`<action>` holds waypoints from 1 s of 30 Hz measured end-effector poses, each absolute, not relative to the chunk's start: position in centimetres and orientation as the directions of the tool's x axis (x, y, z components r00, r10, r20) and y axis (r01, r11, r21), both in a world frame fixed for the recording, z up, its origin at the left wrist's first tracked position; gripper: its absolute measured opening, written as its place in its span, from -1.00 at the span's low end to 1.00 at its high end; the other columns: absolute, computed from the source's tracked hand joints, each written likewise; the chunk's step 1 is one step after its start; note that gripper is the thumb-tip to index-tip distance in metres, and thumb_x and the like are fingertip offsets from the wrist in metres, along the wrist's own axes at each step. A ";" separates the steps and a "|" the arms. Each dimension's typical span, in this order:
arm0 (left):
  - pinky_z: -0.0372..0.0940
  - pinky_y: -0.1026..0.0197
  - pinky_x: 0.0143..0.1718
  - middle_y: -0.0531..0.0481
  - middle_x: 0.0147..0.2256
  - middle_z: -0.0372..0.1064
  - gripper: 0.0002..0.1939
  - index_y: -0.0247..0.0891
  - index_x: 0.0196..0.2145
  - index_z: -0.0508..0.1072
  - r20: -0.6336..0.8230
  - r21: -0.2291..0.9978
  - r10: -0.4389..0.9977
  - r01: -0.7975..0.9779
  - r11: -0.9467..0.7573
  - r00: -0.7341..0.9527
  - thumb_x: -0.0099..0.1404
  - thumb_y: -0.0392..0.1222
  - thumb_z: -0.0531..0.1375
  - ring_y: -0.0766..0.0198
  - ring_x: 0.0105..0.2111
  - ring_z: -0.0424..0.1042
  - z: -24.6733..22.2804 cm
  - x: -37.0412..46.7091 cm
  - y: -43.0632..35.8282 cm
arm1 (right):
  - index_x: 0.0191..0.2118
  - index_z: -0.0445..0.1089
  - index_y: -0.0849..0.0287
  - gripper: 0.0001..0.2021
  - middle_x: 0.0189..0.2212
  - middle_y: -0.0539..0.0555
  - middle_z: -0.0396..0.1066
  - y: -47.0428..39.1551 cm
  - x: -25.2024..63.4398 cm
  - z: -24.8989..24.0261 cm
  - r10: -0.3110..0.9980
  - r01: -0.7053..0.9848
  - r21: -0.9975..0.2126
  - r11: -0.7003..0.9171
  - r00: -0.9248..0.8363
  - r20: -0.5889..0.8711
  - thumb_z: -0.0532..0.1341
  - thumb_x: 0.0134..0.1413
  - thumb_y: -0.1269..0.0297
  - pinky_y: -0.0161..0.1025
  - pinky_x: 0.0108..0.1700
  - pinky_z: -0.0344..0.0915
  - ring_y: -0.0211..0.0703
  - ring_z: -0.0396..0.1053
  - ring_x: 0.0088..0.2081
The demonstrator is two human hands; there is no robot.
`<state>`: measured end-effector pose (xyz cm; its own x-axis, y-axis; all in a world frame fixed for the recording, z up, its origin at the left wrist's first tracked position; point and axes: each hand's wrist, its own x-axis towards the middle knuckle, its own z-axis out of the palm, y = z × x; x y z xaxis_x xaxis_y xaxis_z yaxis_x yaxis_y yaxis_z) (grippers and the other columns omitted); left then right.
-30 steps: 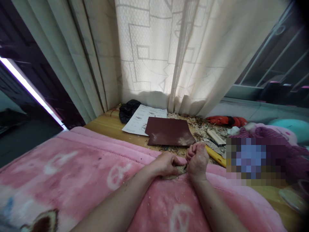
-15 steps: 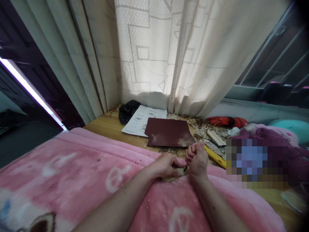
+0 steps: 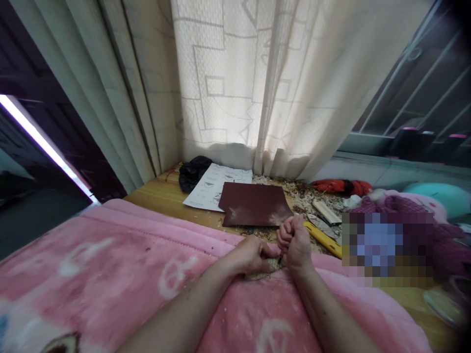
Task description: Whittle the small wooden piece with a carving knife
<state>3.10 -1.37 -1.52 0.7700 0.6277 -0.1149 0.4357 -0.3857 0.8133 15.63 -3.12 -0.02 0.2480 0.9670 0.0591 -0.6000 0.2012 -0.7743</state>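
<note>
My left hand (image 3: 252, 255) rests on the pink blanket, its fingers closed on a small tan-green piece with a rough surface (image 3: 273, 265). Much of that piece is covered by the fingers. Close against it on the right, my right hand (image 3: 297, 244) is curled into a fist with the thumb on top. A thin dark tool (image 3: 280, 260) shows at the underside of this fist, pointing at the piece; the rest of it is hidden in the palm.
Beyond the pink blanket (image 3: 121, 250) lie a dark red sheet (image 3: 253, 203), a white printed sheet (image 3: 206, 189) and a black bag (image 3: 193, 171). Shavings (image 3: 301, 191) litter the wooden surface. A yellow-handled tool (image 3: 324, 240) lies right of my right hand, near purple cloth (image 3: 397, 206).
The view has shifted slightly, and both hands appear a little further left. Their grips look the same, with the right fist still close against the piece.
</note>
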 end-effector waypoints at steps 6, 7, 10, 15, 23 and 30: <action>-0.04 0.40 -0.51 0.14 -0.57 0.12 -0.89 -0.34 -0.54 0.44 -0.089 0.786 0.635 0.446 -0.429 0.768 -0.07 -0.23 0.20 0.40 -0.51 0.07 -1.5 3.0 -1.2 | -0.61 -0.05 0.14 -0.57 -0.80 -0.20 -0.19 -3.1 15.5 0.0 0.882 -0.547 -0.796 0.260 0.470 -0.035 -0.01 -0.01 -0.10 -0.49 -0.79 -0.30 -0.45 -0.30 -0.78; -0.06 0.40 -0.52 0.15 -0.58 0.10 -0.89 -0.33 -0.53 0.44 -0.089 0.779 0.635 0.451 -0.436 0.768 -0.07 -0.23 0.20 0.41 -0.52 0.06 -1.5 3.0 -1.2 | -0.61 -0.05 0.14 -0.57 -0.80 -0.21 -0.19 -3.1 15.4 0.1 0.861 -0.534 -0.803 0.266 0.506 -0.051 -0.02 -0.01 -0.11 -0.49 -0.79 -0.29 -0.44 -0.29 -0.78; -0.07 0.40 -0.53 0.15 -0.59 0.09 -0.85 -0.32 -0.49 0.46 -0.102 0.767 0.633 0.466 -0.441 0.767 -0.07 -0.21 0.21 0.41 -0.52 0.05 -1.4 3.1 -1.2 | -0.60 -0.04 0.14 -0.58 -0.81 -0.21 -0.18 -3.0 15.3 0.2 0.815 -0.503 -0.820 0.274 0.574 -0.081 -0.04 -0.01 -0.12 -0.48 -0.79 -0.27 -0.44 -0.27 -0.79; -0.05 0.40 -0.51 0.14 -0.58 0.09 -0.86 -0.32 -0.49 0.45 -0.111 0.777 0.633 0.464 -0.426 0.766 -0.07 -0.22 0.21 0.40 -0.52 0.06 -1.6 3.1 -1.1 | -0.61 -0.07 0.14 -0.56 -0.80 -0.21 -0.20 -2.9 15.5 0.1 0.875 -0.556 -0.794 0.246 0.480 -0.065 -0.01 -0.04 -0.13 -0.48 -0.79 -0.32 -0.45 -0.32 -0.78; -0.02 0.39 -0.47 0.12 -0.55 0.11 -0.89 -0.34 -0.57 0.38 -0.055 0.823 0.602 0.378 -0.425 0.797 -0.05 -0.22 0.19 0.39 -0.49 0.08 -2.0 3.0 -0.9 | -0.63 -0.06 0.15 -0.56 -0.79 -0.21 -0.23 -2.7 15.9 0.5 0.997 -0.669 -0.742 0.047 0.074 -0.004 0.02 -0.03 -0.09 -0.49 -0.78 -0.37 -0.46 -0.39 -0.75; -0.04 0.39 -0.49 0.13 -0.57 0.06 -0.89 -0.35 -0.61 0.34 -0.075 0.802 0.604 0.408 -0.436 0.793 -0.06 -0.24 0.18 0.40 -0.51 0.05 -1.6 3.2 -1.0 | -0.62 -0.09 0.14 -0.55 -0.80 -0.22 -0.23 -2.2 16.0 0.1 0.986 -0.670 -0.740 0.065 0.156 -0.054 0.02 -0.05 -0.12 -0.50 -0.79 -0.37 -0.46 -0.38 -0.76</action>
<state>3.16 -1.00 -1.55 0.7935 0.6039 -0.0752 0.4079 -0.4360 0.8022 16.01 -2.16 0.13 0.1556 0.9863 -0.0538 -0.6697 0.0653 -0.7398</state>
